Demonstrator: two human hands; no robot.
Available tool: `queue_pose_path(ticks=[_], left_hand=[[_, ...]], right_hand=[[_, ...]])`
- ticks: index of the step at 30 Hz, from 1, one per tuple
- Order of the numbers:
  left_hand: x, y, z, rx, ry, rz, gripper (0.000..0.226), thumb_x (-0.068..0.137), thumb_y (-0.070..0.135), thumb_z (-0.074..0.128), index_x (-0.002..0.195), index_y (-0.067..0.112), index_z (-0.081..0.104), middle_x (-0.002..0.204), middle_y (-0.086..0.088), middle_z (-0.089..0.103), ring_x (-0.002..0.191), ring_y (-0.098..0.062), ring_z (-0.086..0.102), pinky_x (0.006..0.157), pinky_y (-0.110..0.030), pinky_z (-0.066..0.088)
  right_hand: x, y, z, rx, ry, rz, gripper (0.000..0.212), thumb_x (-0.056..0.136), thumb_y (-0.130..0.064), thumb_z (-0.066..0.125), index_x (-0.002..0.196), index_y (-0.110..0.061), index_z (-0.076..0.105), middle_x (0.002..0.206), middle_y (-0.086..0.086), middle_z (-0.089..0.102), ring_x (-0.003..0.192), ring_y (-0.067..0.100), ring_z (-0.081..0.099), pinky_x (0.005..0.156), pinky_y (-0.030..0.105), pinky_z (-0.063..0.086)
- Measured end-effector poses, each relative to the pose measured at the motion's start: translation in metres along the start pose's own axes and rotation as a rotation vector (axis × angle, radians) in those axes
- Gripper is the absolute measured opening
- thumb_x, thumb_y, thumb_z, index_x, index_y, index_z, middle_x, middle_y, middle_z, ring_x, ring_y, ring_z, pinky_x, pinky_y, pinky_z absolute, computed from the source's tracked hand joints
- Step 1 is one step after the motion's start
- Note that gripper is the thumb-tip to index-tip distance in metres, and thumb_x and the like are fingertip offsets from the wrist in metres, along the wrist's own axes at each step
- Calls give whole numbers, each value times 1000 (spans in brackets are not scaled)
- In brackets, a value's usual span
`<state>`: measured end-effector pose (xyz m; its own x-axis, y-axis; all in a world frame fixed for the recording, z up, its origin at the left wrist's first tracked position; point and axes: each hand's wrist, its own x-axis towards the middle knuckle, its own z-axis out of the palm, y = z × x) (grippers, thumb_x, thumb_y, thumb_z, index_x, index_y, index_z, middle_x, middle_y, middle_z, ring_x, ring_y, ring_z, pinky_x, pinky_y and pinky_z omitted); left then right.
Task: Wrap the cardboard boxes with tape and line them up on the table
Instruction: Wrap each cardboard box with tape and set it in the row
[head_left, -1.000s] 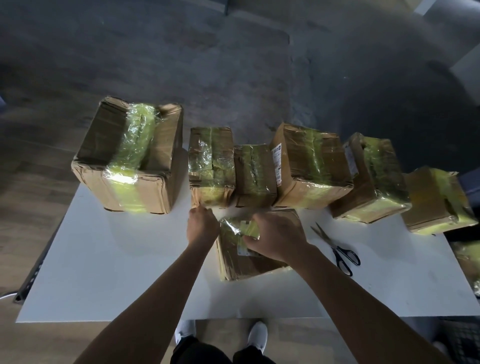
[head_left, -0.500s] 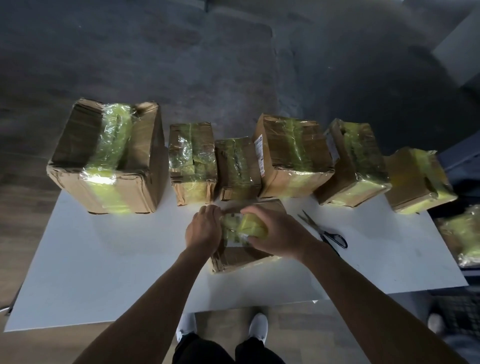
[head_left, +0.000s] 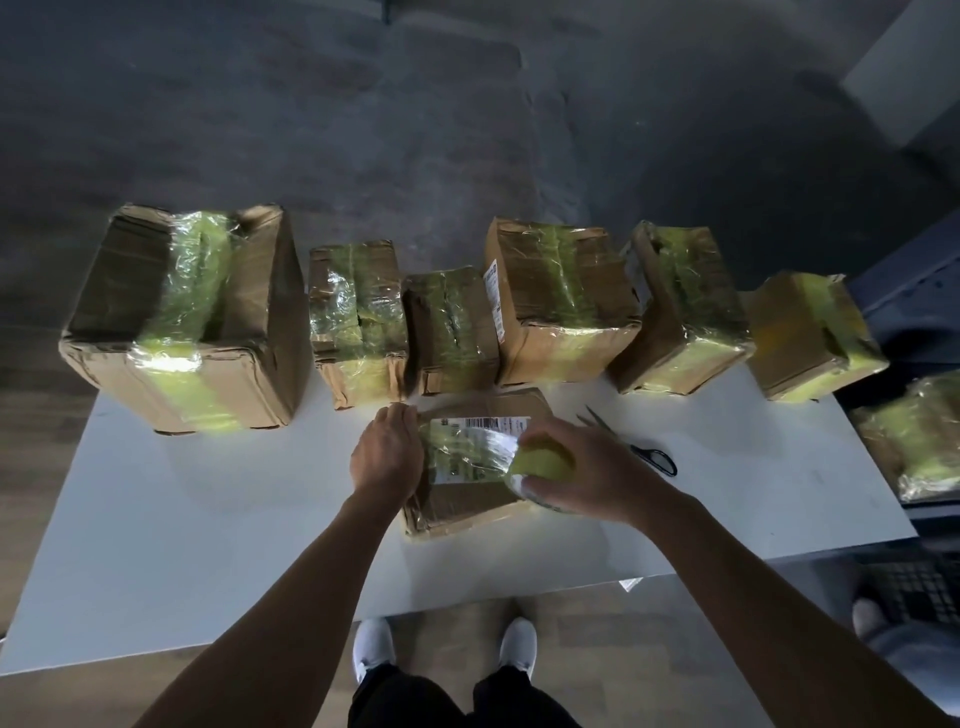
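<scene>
A small flat cardboard box with a shipping label lies on the white table in front of me. My left hand presses on its left edge. My right hand grips a roll of yellow-green tape at the box's right side, and a clear strip stretches from the roll across the label. Behind it, several taped boxes stand in a row along the far edge: a large one at the left, then smaller ones up to the rightmost.
Black-handled scissors lie on the table just right of my right hand. Another wrapped box sits off the table's right edge. My white shoes show below the near edge, on the wooden floor.
My right hand has drawn the tape roll from the box's middle to its right side, laying a strip across the label. My left hand stays on the left edge.
</scene>
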<state>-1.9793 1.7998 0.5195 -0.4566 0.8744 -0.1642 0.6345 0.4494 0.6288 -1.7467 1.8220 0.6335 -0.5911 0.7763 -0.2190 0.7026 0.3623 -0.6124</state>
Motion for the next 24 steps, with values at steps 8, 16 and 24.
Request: queue_pose_path(ticks=[8,16,24], left_hand=[[-4,-16,-10,-19,55,25,32,101,26,31,102,8,57,100,-13,58,89,-29,54,69,-37,38],[5,-27,-23,-32,34,-48,34,104,33,28,102,14,55,96,-2,51,85,-20,48,72,-36,36],[5,-28,-22,36,24,-38,36,103,35,27,99,14,55,98,-7,57,89,-26,54,71,-36,37]], right_hand=[[7,-6,2,-67,-50,-50,40,82,-48,68,119,-36,57,101,-16,64,84,2,60,67,17,46],[10,4,3,-216,-27,-111,44,83,-45,68,124,-40,55,106,-9,68,81,3,54,62,8,33],[1,25,-7,-270,-76,-43,44,85,-56,61,126,-48,51,105,-9,70,89,7,61,70,19,45]])
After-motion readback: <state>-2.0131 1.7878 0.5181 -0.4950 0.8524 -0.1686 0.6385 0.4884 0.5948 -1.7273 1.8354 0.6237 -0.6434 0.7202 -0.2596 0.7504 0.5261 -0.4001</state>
